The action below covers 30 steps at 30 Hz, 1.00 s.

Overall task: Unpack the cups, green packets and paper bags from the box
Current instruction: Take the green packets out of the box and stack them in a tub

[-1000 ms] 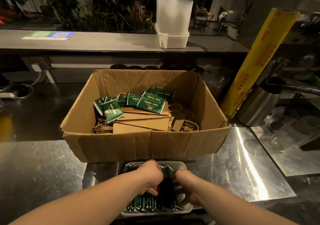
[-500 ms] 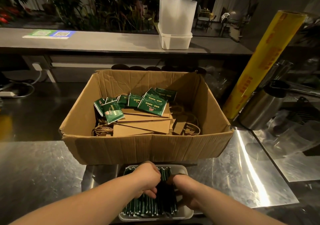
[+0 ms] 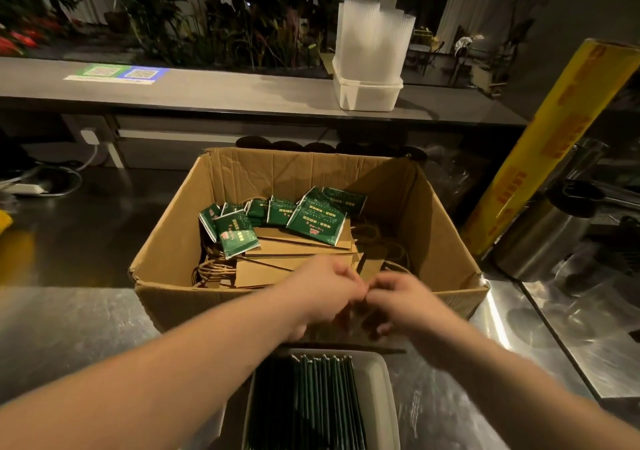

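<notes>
Over the near wall of the box [image 3: 194, 304], fingers: both sets are curled with their tips nearly meeting. Motion blur hides whether they pinch anything, so I cannot tell.
Left hand [image 3: 325, 293]: above the box's near wall, knuckles up, forearm running back toward the lower left.
Right hand [image 3: 401, 300]: just beside the left hand, over the same wall, forearm running back toward the lower right.
Paper bags [image 3: 298, 248]: brown, lying flat in a stack on the box floor, with twisted cord handles showing at the stack's left and right.
Green packets [image 3: 317, 221]: scattered loose on top of the bags, toward the box's far side. The largest one lies tilted near the middle.
Tray [image 3: 377, 390]: pale, just in front of the box's near wall, below the forearms. More green packets stand on edge in it in a tight row.
Counter [image 3: 69, 328]: brushed steel, under the box and the tray.
Cups [image 3: 374, 44]: clear ribbed stacks standing upright in a white tub [image 3: 367, 94], on the grey shelf [image 3: 207, 93] well behind the box.
Yellow roll [image 3: 550, 148]: leaning to the right of the box, with its top tipped away from it.
Steel jug [image 3: 540, 235]: right of the box, just beside the foot of the roll.
Sign [image 3: 117, 73]: a green and blue card flat on the shelf, behind and left of the box.
Plants [image 3: 242, 16]: dark foliage beyond the shelf.
</notes>
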{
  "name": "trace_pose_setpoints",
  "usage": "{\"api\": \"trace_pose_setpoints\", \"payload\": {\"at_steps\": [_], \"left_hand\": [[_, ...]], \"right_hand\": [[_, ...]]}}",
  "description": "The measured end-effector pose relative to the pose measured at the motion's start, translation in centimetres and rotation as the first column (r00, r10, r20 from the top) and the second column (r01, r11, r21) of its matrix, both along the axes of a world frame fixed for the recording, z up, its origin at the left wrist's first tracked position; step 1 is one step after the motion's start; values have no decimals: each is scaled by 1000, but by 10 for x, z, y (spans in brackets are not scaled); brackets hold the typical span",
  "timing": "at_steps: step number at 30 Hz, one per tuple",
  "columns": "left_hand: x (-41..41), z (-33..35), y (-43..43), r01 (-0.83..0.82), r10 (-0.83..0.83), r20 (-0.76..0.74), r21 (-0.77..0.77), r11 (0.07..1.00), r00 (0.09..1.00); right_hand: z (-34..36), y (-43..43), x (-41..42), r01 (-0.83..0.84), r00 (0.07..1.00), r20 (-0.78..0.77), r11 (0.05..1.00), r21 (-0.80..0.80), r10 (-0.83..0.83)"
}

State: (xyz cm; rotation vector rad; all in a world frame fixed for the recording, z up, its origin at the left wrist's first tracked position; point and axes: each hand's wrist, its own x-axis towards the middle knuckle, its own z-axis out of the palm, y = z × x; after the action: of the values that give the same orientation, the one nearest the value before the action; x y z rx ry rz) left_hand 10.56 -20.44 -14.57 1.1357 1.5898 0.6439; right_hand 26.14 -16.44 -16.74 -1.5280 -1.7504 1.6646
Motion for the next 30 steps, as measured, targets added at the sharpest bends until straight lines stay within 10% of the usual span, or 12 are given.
{"api": "trace_pose_setpoints", "payload": {"at_steps": [8, 16, 22, 30], "left_hand": [[-100, 15, 81, -345, 336, 77, 187, 920, 939], [-182, -96, 117, -261, 170, -645, -48, 964, 745], [-191, -119, 130, -297, 129, -613, -181, 938, 779], [-187, -122, 133, -592, 457, -552, -84, 802, 697]], "right_hand": [[40, 118, -89, 39, 999, 3, 963, 267, -42], [-81, 187, -141, -226, 841, 540, 886, 405, -32], [-104, 202, -138, -349, 679, 735, 877, 329, -6], [-113, 199, -146, -294, 749, 661, 911, 288, 33]]}}
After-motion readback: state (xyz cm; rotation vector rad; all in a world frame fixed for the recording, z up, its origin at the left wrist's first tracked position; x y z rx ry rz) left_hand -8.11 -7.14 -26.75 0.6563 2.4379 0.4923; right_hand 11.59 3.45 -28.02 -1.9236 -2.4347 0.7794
